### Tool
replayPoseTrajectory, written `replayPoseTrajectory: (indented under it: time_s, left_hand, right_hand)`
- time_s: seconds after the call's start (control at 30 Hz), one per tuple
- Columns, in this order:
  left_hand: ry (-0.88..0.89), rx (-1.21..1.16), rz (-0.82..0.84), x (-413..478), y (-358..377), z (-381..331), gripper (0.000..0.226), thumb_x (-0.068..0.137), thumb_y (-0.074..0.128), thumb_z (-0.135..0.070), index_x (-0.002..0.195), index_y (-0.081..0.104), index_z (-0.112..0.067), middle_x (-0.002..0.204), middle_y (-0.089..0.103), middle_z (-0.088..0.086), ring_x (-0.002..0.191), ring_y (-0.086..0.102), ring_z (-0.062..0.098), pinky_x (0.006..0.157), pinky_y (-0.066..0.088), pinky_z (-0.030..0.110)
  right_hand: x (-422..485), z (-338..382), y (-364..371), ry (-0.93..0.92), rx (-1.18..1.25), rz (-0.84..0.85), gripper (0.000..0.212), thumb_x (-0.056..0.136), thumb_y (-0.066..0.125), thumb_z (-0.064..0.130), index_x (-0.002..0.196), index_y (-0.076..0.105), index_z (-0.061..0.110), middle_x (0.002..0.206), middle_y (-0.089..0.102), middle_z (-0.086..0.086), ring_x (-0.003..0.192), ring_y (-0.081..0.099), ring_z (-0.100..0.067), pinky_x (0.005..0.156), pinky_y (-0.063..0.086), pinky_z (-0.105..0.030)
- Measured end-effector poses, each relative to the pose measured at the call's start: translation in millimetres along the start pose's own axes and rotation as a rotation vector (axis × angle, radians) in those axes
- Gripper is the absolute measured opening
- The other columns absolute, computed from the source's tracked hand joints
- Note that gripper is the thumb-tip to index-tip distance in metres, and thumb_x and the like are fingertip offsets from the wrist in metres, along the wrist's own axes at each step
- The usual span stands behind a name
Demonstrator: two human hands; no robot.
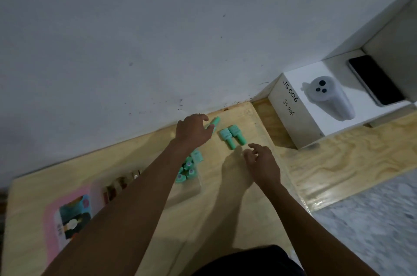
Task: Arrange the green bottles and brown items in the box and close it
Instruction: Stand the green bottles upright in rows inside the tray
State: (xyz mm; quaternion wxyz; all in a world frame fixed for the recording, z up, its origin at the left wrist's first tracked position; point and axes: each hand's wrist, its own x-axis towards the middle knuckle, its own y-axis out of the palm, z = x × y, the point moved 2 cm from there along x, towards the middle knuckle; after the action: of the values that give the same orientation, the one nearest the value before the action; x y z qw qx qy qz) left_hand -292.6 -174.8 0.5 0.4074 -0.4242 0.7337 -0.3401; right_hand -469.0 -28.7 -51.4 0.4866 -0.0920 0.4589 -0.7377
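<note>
A: On the wooden surface (248,196) by the wall, left hand (193,131) reaches to the far edge, fingers curled around one green bottle (214,122) lying there. Looks like contact at thumb and fingertips; full grip, cannot tell.

B: Right hand?

A: Right hand (261,164) hovers low, fingers spread and loosely bent, holding nothing. Just in front of its fingertips lie two green bottles (232,138) side by side, touching each other, caps pointing toward the person.

B: Rest of the green ones?

A: A cluster of green bottles (188,168) under the left forearm, upright, caps up, inside what seems a clear box (191,190); its walls are faint, hard to make out. Brown items (119,185) sit left of that cluster, partly hidden by the arm, blurred.

B: Anything else?

A: Pink card with a picture (67,219) at near left on the surface. White carton (334,104) marked JS006 at right, dark phone (374,80) lying beside it.
</note>
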Motion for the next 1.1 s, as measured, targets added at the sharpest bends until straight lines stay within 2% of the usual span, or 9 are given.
replayPoseTrajectory:
  time_s: [0.17,0.47,0.6,0.67,0.73,0.8,0.9,1.0,1.1]
  left_hand:
    - [-0.070,0.154,0.099,31.4,32.9,-8.7,0.049,0.090,0.050,-0.044,0.129,0.054,-0.015,0.130,0.056,0.010,0.121,0.053,0.032,0.100,0.042,0.042]
    - [-0.148,0.112,0.024,53.0,54.2,-11.2,0.034,0.089,0.057,-0.034,0.116,0.062,-0.014,0.117,0.061,0.009,0.110,0.060,0.030,0.091,0.047,0.041]
    - [-0.156,-0.126,0.042,52.1,50.7,-3.3,0.028,0.087,0.060,-0.030,0.109,0.063,-0.013,0.111,0.064,0.007,0.103,0.062,0.027,0.087,0.051,0.039]
    - [-0.110,-0.259,0.007,47.7,43.5,-2.2,0.022,0.087,0.061,-0.029,0.100,0.063,-0.012,0.096,0.066,0.005,0.089,0.063,0.023,0.077,0.053,0.036]
    - [-0.061,-0.369,-0.053,37.1,30.9,-3.9,0.016,0.087,0.062,-0.029,0.092,0.062,-0.014,0.083,0.062,-0.001,0.071,0.057,0.012,0.063,0.046,0.026]
    - [-0.034,-0.476,-0.115,21.1,16.9,-4.9,0.014,0.087,0.064,-0.029,0.088,0.061,-0.016,0.077,0.059,-0.005,0.063,0.051,0.006,0.056,0.039,0.019]
    - [-0.041,-0.589,-0.180,-9.1,0.0,0.1,0.012,0.085,0.066,-0.029,0.088,0.061,-0.018,0.078,0.059,-0.008,0.063,0.051,0.009,0.057,0.042,0.019]
    - [-0.033,-0.659,-0.223,-42.4,-14.8,11.4,0.011,0.085,0.068,-0.028,0.085,0.060,-0.021,0.078,0.059,-0.009,0.060,0.049,0.007,0.055,0.041,0.013]
    - [-0.038,-0.695,-0.294,-74.6,-27.5,26.9,0.011,0.085,0.068,-0.029,0.085,0.060,-0.022,0.078,0.060,-0.008,0.059,0.049,0.005,0.054,0.040,0.010]
  right_hand:
    - [35.9,6.9,-0.8,-0.013,-0.082,0.058,0.041,0.092,0.056,0.040,0.131,0.055,0.028,0.127,0.055,-0.003,0.110,0.059,-0.022,0.086,0.053,-0.041]
    - [60.4,10.6,7.7,-0.037,-0.181,0.087,0.036,0.090,0.055,0.052,0.117,0.064,0.031,0.108,0.063,0.004,0.096,0.061,-0.016,0.072,0.049,-0.032]
    - [60.9,11.0,3.2,0.015,-0.048,0.053,0.032,0.091,0.057,0.047,0.116,0.065,0.029,0.108,0.068,0.006,0.097,0.063,-0.015,0.072,0.044,-0.029]
    - [61.5,14.1,-2.3,0.025,0.084,0.004,0.031,0.091,0.060,0.044,0.113,0.066,0.025,0.105,0.070,0.003,0.093,0.064,-0.015,0.073,0.049,-0.030]
    - [60.8,21.0,-10.6,-0.010,0.204,-0.031,0.028,0.090,0.062,0.042,0.109,0.068,0.023,0.101,0.070,0.003,0.086,0.063,-0.008,0.073,0.054,-0.033]
    - [55.8,33.1,-20.8,-0.085,0.305,-0.035,0.025,0.091,0.063,0.036,0.107,0.069,0.019,0.097,0.069,0.005,0.080,0.060,0.001,0.070,0.052,-0.020]
    - [42.5,52.5,-33.3,-0.179,0.398,0.004,0.022,0.092,0.064,0.029,0.107,0.071,0.015,0.099,0.069,0.007,0.084,0.059,0.003,0.066,0.046,-0.007]
    - [22.1,68.5,-39.3,-0.275,0.430,0.068,0.021,0.091,0.065,0.025,0.108,0.071,0.015,0.105,0.070,0.006,0.087,0.062,-0.002,0.069,0.050,-0.011]
    - [-8.8,81.4,-40.7,-0.386,0.427,0.121,0.016,0.089,0.067,0.018,0.106,0.069,0.018,0.102,0.068,0.010,0.084,0.064,-0.004,0.064,0.050,-0.013]
